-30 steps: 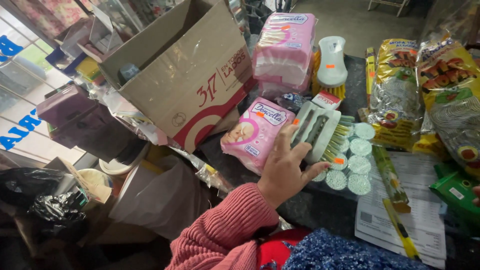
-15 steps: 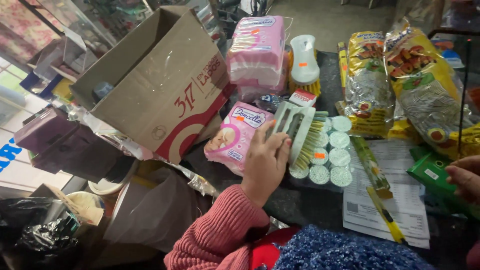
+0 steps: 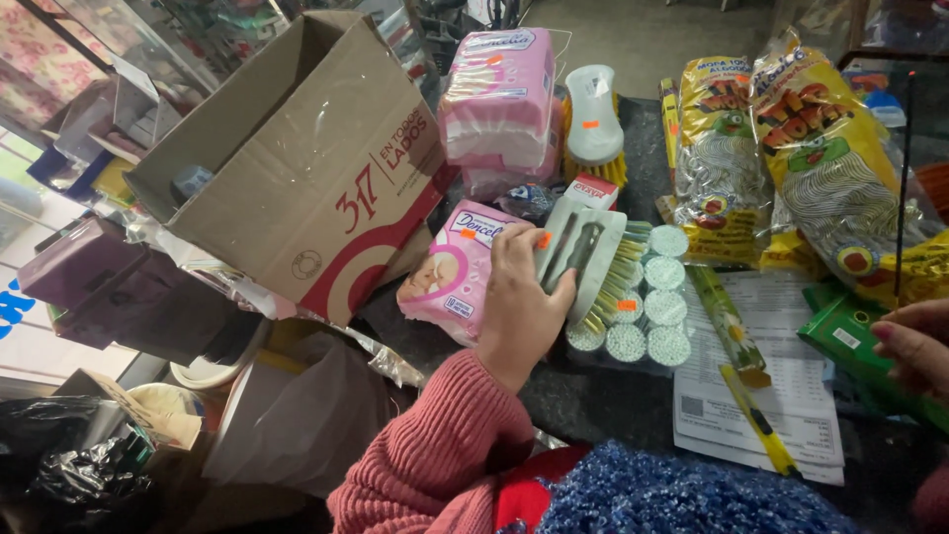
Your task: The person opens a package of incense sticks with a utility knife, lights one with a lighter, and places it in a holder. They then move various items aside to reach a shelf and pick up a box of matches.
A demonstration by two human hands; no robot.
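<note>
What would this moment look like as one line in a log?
left hand: grips scrub brush | right hand: on green packet | beside: pink pack, cardboard box

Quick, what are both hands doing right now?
Left hand: closed around the edge of a pale scrub brush with yellow-green bristles.
Right hand: fingers curled on a green packet; whether it grips it cannot be told.

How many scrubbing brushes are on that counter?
2. One pale brush with yellow-green bristles lies under the left hand, beside the pink packet. The other brush stands further back, next to the stacked pink packs. More may be hidden.
</note>
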